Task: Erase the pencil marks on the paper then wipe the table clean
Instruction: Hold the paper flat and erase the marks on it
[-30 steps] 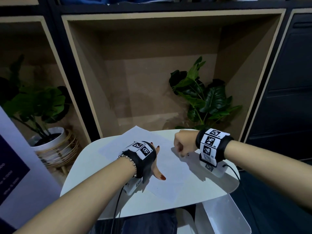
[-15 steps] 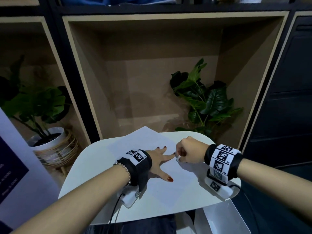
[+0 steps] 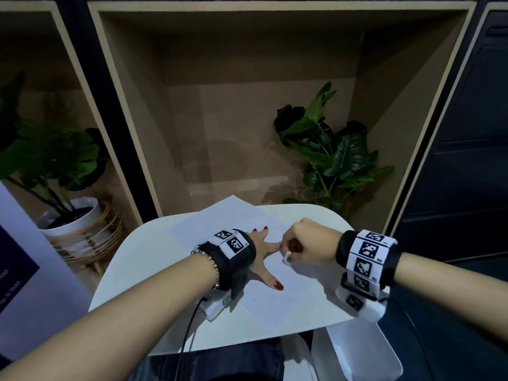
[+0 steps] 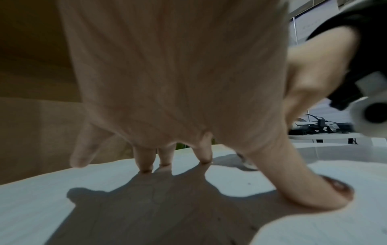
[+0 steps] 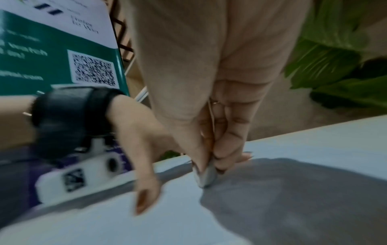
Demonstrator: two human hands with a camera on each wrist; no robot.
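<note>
A white sheet of paper (image 3: 277, 301) lies on the small white table (image 3: 126, 276). My left hand (image 3: 265, 251) is spread flat on the paper, fingers straight and pressing it down; the left wrist view shows its fingertips (image 4: 144, 165) and thumb touching the sheet (image 4: 104, 207). My right hand (image 3: 305, 244) pinches a small white eraser (image 3: 286, 256) and holds its tip against the paper just right of the left index finger. In the right wrist view the eraser (image 5: 207, 177) sits between thumb and fingers, touching the paper (image 5: 125, 220). No pencil marks are legible.
A potted leafy plant (image 3: 330, 152) stands behind the table on the right, and another in a white pot (image 3: 71, 215) on the left. A wooden shelf recess (image 3: 247, 119) rises behind. A white chair edge (image 3: 365, 353) sits lower right. Cables hang off the table's front.
My left hand slid forward on the paper and spread its fingers. My right hand moved back and left toward the left index finger, bringing the eraser onto the sheet.
</note>
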